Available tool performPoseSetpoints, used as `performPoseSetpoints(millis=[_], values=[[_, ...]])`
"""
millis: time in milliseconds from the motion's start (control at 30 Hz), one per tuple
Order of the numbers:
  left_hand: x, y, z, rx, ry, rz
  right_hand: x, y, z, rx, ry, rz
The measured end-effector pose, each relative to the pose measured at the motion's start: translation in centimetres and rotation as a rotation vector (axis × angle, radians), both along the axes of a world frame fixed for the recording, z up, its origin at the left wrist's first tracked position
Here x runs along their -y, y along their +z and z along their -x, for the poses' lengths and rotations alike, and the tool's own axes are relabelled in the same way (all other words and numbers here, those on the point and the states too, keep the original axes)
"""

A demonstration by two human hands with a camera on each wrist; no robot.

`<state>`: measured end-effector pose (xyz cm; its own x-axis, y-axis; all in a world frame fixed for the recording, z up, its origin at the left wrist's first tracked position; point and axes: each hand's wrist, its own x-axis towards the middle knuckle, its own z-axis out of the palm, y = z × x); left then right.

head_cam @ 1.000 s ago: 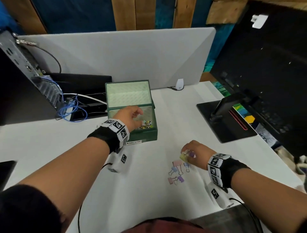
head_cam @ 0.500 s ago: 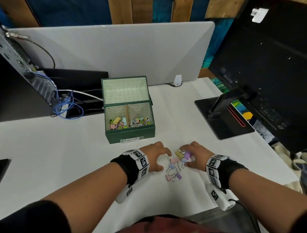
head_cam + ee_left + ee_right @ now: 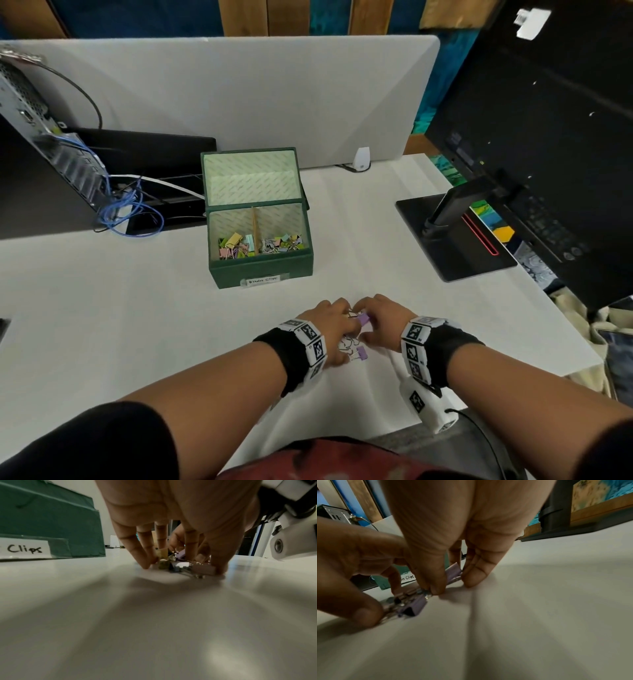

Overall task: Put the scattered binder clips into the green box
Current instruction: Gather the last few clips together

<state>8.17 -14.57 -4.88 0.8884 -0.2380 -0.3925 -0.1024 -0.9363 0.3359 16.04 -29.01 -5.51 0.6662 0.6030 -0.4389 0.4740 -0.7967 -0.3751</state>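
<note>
Both hands meet over the scattered binder clips on the white table. My left hand cages them, fingers curled down; my right hand pinches a purple clip, tilted on edge. Beyond stands the green box, lid open, beside a monitor base.

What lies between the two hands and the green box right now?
Bare white table only, in the head view. The loose clips sit between the left hand and right hand, short of the green box.
</note>
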Motion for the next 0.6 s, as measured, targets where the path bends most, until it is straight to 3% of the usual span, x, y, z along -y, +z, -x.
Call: performPoseSetpoints(millis=[267,433,600], values=[[-3.2,-0.2,1.0,-0.013,0.185,0.107,0.1,0.0,1.3,-0.096,-0.036,-0.114],[-4.9,0.0,1.9,-0.064,0.253,0.076,0.6,0.8,1.4,-0.115,0.151,0.000],[-5.0,-0.2,3.1,-0.102,0.206,0.005,-0.1,1.2,1.7,-0.062,0.299,0.106]])
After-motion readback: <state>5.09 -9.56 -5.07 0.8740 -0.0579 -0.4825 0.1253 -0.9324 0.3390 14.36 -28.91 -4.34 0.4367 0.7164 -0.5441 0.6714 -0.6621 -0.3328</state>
